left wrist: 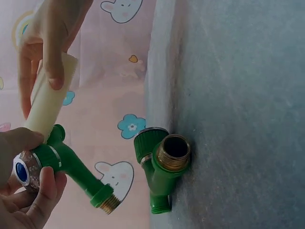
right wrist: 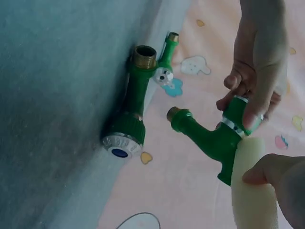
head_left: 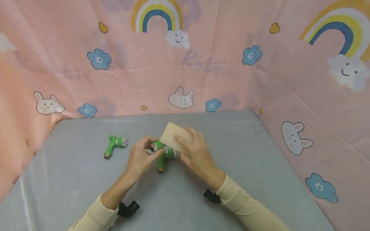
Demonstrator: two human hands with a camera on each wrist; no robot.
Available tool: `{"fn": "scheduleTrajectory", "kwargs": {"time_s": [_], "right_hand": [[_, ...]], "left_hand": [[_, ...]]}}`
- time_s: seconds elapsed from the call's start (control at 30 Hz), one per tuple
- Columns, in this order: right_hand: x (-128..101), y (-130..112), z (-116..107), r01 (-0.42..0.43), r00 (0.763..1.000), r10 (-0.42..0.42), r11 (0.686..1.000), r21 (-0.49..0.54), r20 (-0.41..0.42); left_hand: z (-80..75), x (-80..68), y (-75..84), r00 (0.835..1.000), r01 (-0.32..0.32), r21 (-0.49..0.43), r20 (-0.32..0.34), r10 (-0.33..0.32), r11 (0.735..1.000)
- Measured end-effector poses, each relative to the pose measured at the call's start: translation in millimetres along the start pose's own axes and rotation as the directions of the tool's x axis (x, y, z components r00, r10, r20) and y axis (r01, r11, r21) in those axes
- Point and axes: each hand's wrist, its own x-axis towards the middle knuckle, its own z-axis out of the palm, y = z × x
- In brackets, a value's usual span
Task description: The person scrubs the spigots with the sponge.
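My left hand [head_left: 148, 150] grips the chrome knob end of a green plastic tap [head_left: 157, 146] and holds it above the grey table [head_left: 72, 179]. My right hand [head_left: 187, 143] holds a beige sponge [head_left: 175, 136] pressed against that tap's body. In the left wrist view the held tap [left wrist: 76, 174] points its brass thread down and right, with the sponge [left wrist: 47, 102] lying along its upper side. The right wrist view shows the same tap [right wrist: 209, 136] and the sponge [right wrist: 252, 186] touching its spout end. A second green tap [head_left: 164, 158] lies on the table just below the hands.
A third green tap [head_left: 115, 146] lies on the table to the left. Pink cloth walls [head_left: 202, 64] with rainbows, flowers and rabbits close in the back and both sides. Black wrist mounts [head_left: 128, 208] show at the sleeves.
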Motion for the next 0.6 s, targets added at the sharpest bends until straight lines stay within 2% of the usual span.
{"fn": "scheduleTrajectory", "kwargs": {"time_s": [0.1, 0.23, 0.37, 0.5, 0.6], "right_hand": [[1, 4, 1, -0.023, 1.000, 0.023, 1.000, -0.021, 0.001], [6, 14, -5, -0.105, 0.994, 0.103, 0.993, -0.047, -0.039], [10, 22, -13, -0.165, 0.984, 0.164, 0.986, -0.004, -0.073], [7, 13, -14, -0.148, 0.989, 0.150, 0.984, 0.099, -0.018], [3, 3, -10, -0.128, 0.991, 0.123, 0.985, 0.113, 0.053]], "left_hand": [[1.0, 0.1, -1.3, 1.000, 0.003, 0.032, 0.001, -0.003, 0.999], [1.2, 0.1, -1.0, 1.000, 0.000, 0.084, -0.005, 0.000, 0.997], [1.5, -0.1, -0.4, 0.998, -0.059, 0.152, -0.014, 0.062, 0.987], [4.2, -0.5, -1.8, 0.990, -0.131, 0.164, -0.026, 0.138, 0.978], [5.7, -0.6, -2.8, 0.979, -0.190, 0.130, -0.054, 0.198, 0.973]]}}
